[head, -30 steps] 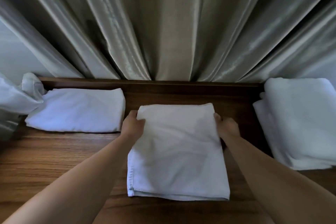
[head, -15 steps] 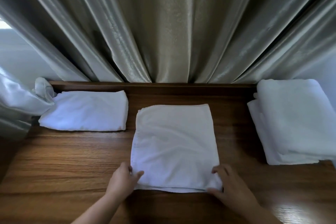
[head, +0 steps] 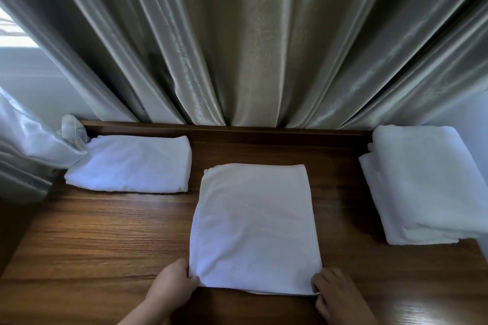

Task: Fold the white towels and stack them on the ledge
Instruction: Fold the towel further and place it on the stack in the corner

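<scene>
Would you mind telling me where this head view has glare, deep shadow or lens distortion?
In the head view: daylight blows out the window gap upper left; glare marks the wooden ledge lower right; shadow sits beside the right towel stack; wide-angle distortion fans the curtain folds outward.

In front of me runs the wooden ledge (head: 105,240), brown with a clear grain and a raised strip along its far edge. Three lots of white cloth lie on it. The middle towel (head: 253,227) lies flat, folded to a rectangle, its near edge close to me. To the left, nearer the back, lies a folded towel (head: 132,166), a little rumpled at its left end. At the right end sits a stack of folded towels (head: 425,182), well apart from the middle one.
</scene>
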A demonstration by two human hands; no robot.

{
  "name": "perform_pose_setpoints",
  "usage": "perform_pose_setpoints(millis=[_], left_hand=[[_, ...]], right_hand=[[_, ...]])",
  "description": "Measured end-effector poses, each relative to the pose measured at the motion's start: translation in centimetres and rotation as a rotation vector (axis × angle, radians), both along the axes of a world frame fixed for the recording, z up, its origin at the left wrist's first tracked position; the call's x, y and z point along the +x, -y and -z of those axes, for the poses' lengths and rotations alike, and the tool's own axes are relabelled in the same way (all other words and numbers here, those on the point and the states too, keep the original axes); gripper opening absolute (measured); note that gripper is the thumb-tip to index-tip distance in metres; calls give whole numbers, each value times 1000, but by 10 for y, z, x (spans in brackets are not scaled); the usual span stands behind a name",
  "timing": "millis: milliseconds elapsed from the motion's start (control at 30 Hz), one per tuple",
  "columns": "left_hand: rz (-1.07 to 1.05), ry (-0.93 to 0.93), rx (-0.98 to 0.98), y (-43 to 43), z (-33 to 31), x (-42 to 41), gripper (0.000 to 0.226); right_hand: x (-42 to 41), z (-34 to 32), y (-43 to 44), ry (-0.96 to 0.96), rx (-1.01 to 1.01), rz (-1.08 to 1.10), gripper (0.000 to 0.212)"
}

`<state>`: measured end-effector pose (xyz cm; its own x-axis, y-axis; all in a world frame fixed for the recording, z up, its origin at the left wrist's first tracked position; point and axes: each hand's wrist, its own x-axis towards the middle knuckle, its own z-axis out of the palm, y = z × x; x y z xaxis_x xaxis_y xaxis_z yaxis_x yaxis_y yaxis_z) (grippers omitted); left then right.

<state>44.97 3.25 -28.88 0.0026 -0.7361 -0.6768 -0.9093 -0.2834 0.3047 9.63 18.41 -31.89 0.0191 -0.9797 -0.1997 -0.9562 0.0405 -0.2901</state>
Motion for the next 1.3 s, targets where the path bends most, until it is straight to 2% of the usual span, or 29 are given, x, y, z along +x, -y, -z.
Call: perform_pose_setpoints(millis=[67, 100, 167, 267, 367, 433, 567, 667, 733, 800, 867, 933, 1033, 1133, 1200, 1300], left_hand=[[167, 103, -255, 3, 0, -1, 25], [273, 125, -417, 5, 3, -1, 27], [533, 112, -627, 9, 10, -6, 39], [781, 44, -727, 29, 22, -30, 54], [835, 8, -721, 60, 26, -70, 64], [800, 52, -665, 86, 35, -83, 72], [577, 170, -515, 114, 58, -72, 85], [582, 172, -626, 113, 55, -75, 79], [516, 83, -705, 117, 48, -83, 71], [168, -93, -682, 127, 38, -95, 68], [-233, -228, -568, 140, 28, -106, 69], [-418, -258, -397, 154, 21, -112, 70], [-421, -350, -242, 167, 13, -111, 46], [-429, -507, -361, 174, 8, -107, 16], [-347, -393, -524, 178, 10, -102, 23], [2, 0, -681, 172, 21, -92, 62]], right_hand=[[7, -14, 6, -42, -8, 46, 13], [10, -19, 13, -49, -33, 71, 13], [20, -26, 34, -71, -82, 128, 28], [35, -21, 78, -97, -57, 144, 59], [44, -8, 124, -79, -11, 158, 72], [39, 1, 143, -66, 5, 204, 76], [24, 24, 147, -126, 94, 207, 81], [26, 23, 155, -154, 55, 231, 85], [25, 18, 170, -160, 14, 229, 82], [22, 17, 185, -140, 36, 224, 81], [19, 21, 193, -118, 85, 230, 79], [20, 26, 193, -126, 95, 222, 77], [20, 27, 189, -133, 87, 209, 75], [18, 25, 189, -131, 92, 193, 75], [17, 25, 189, -133, 95, 188, 76], [17, 24, 191, -147, 96, 195, 76]])
